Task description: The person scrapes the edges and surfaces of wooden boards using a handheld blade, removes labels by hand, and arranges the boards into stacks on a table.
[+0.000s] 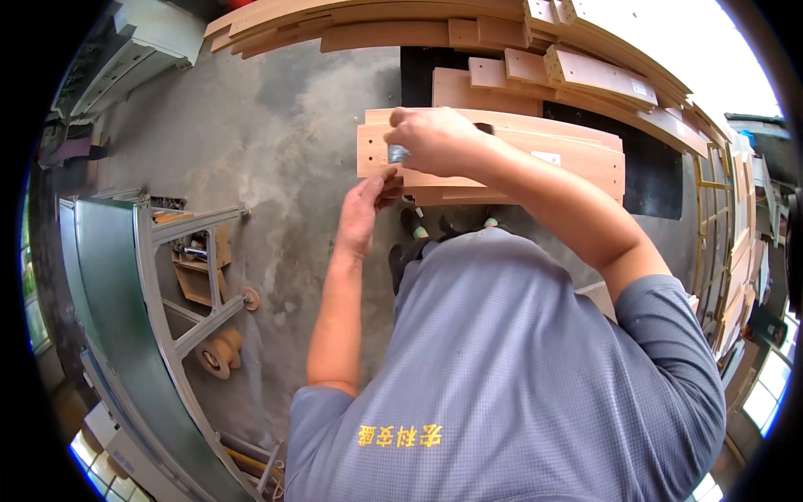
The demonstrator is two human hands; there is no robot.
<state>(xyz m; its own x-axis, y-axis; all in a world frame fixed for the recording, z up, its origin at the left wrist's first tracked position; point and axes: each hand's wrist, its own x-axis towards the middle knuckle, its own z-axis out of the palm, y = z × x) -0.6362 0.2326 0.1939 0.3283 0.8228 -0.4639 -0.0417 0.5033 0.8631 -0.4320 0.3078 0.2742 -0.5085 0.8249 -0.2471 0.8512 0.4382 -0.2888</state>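
Observation:
A stack of light wood-grain boards (502, 171) lies across in front of my body, with dark holes near the ends of the top board. Above its left end, my right hand (431, 140) is closed around a small bluish-silver item (397, 154), whose kind I cannot make out. A dark object (484, 129) shows partly behind my right wrist. My left hand (373, 197) is at the stack's near left corner, just below the item, its fingers pinched together. What they grip, if anything, is hidden. A white label (546, 157) sits on the top board.
More boards (385, 33) are stacked along the far side and to the right. An aluminium-framed stand (196, 222) with a green panel (109, 276) stands at left, near a spool (219, 353) on the floor. A yellow rack (713, 201) stands at right.

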